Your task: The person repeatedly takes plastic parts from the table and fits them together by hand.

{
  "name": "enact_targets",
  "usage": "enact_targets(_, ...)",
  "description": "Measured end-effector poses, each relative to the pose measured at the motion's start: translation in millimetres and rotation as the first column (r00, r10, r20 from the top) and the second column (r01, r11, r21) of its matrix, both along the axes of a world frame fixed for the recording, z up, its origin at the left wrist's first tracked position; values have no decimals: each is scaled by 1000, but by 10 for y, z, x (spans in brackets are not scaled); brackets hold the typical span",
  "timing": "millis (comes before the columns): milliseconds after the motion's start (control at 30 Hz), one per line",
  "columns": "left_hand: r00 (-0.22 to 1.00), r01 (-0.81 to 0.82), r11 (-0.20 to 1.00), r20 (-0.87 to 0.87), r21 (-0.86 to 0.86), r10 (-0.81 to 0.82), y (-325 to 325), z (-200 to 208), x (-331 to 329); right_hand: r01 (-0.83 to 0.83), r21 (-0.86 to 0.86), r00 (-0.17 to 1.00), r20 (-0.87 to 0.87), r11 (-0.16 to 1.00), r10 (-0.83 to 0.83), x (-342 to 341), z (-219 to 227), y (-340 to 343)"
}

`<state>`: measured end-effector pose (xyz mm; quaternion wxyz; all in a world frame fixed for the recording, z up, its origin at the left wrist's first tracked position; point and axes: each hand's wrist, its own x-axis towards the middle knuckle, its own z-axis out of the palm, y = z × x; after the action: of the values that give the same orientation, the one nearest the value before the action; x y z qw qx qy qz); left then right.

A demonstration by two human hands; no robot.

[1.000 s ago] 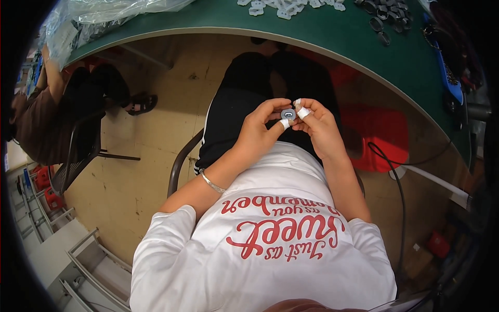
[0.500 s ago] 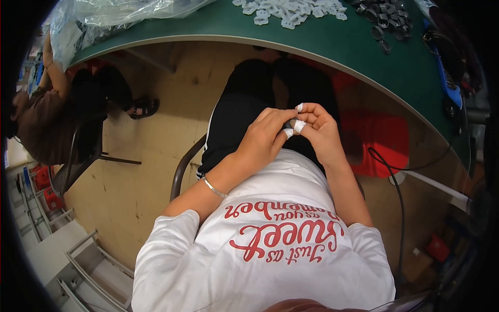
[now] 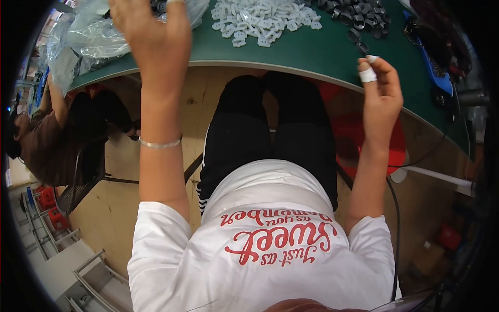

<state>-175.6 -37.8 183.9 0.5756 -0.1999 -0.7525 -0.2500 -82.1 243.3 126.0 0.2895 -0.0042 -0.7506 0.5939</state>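
Observation:
My left hand (image 3: 153, 39) reaches over the clear plastic bag (image 3: 99, 39) at the far left of the table. Its fingers and thumb are spread, and the fingertips are cut off by the upper edge. Dark pieces (image 3: 158, 6) show between thumb and fingers, apparently in the bag. At the table's front edge on the right is my right hand (image 3: 383, 86), its fingers curled and thumb drawn close to the forefinger, white tape on both. Whatever may be between those tips cannot be made out. Just beyond them lies a black ring (image 3: 362, 48), beside a pile of black rings (image 3: 364, 18).
A heap of small white plastic pieces (image 3: 265, 21) lies mid-table. Far right are a blue tray (image 3: 435, 65) and a cable (image 3: 397, 223). A red stool (image 3: 345, 143) stands under the green table (image 3: 312, 65). At left, another person (image 3: 47, 140) sits on a chair.
My hands were together above my lap around a small dark piece. They have parted: the left reached forward and left to the bag, the right forward and right towards the black rings.

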Motion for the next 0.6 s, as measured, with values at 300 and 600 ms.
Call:
enact_targets(300,703,668,712,497,-217,-509,1777,-431,-210,201,46,978,-71,979,-198,-461,-334,567)
enact_targets(600,639,661,731,638,-169,-429,2081,-734,-162,224,154,974,-12,962,-225,-286,-360,543)
